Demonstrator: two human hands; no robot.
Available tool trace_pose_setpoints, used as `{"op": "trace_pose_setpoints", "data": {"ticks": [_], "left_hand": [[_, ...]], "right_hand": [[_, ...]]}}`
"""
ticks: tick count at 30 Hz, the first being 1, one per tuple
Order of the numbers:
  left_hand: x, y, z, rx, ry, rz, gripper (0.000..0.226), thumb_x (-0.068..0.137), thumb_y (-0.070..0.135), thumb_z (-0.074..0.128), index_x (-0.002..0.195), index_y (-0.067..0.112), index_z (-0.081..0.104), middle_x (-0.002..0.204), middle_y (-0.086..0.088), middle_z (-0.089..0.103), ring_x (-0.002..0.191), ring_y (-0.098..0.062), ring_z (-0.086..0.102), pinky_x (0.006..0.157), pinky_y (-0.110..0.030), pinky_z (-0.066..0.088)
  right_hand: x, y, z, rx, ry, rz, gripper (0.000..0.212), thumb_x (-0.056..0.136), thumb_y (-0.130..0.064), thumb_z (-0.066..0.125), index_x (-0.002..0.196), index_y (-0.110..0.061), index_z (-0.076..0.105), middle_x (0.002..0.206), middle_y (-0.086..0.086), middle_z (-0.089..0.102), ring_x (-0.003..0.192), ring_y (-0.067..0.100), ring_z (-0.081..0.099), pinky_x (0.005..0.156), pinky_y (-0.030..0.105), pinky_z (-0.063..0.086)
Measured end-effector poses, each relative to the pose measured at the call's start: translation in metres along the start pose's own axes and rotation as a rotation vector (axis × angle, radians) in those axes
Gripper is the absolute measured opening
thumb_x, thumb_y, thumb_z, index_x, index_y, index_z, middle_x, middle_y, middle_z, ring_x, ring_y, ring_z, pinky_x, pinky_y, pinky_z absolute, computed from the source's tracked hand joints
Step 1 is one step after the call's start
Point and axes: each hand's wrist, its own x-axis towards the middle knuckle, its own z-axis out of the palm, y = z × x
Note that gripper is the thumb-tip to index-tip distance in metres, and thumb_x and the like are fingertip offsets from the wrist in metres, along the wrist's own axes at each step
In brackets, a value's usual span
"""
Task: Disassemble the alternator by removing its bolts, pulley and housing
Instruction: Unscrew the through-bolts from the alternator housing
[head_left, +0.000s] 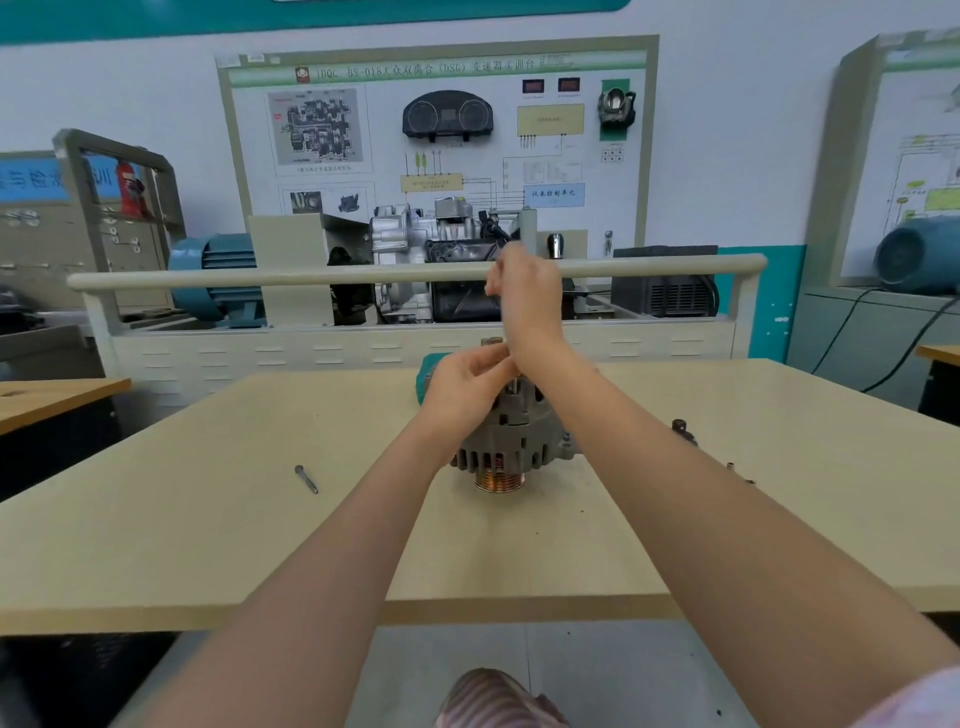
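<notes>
Alternator (511, 441) stands pulley (500, 481) down w/ axis vertical, my left hand (467, 382) pinching sth at its top, nearer than raised right hand (524, 296), whose grasp I can't tell.

alternator (511, 441) | grey, ribbed | upright, copper pulley (500, 482) down | on table

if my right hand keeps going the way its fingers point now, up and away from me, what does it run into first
Probably the cream rail across the bench behind the table. The right hand, raised above the alternator, overlaps that rail in the picture, but depth is unclear, so it may sit well short of it. Nothing else shows in that line.
</notes>
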Motion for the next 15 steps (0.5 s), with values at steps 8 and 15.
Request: {"op": "trace_pose_setpoints", "data": {"ticks": [8,15], "left_hand": [[0.001,0.001,0.001,0.051,0.061,-0.042,0.011,0.093,0.009,0.050,0.089,0.010,0.061,0.077,-0.002,0.061,0.072,-0.011,0.054,0.058,-0.020,0.040],[-0.002,0.006,0.004,0.021,0.011,-0.034,0.024,0.094,0.033,0.054,0.110,0.021,0.068,0.105,0.003,0.070,0.099,-0.015,0.060,0.079,-0.030,0.041]], "right_hand": [[-0.021,0.016,0.002,-0.961,0.189,-0.450,0.015,0.082,-0.022,0.048,0.075,-0.010,0.054,0.079,-0.001,0.048,0.085,0.020,0.042,0.092,0.031,0.030],[0.006,-0.011,-0.010,-0.063,-0.199,0.096,0.045,0.092,-0.014,0.038,0.047,-0.012,0.035,0.047,0.000,0.041,0.046,0.011,0.040,0.053,0.023,0.034]]}}
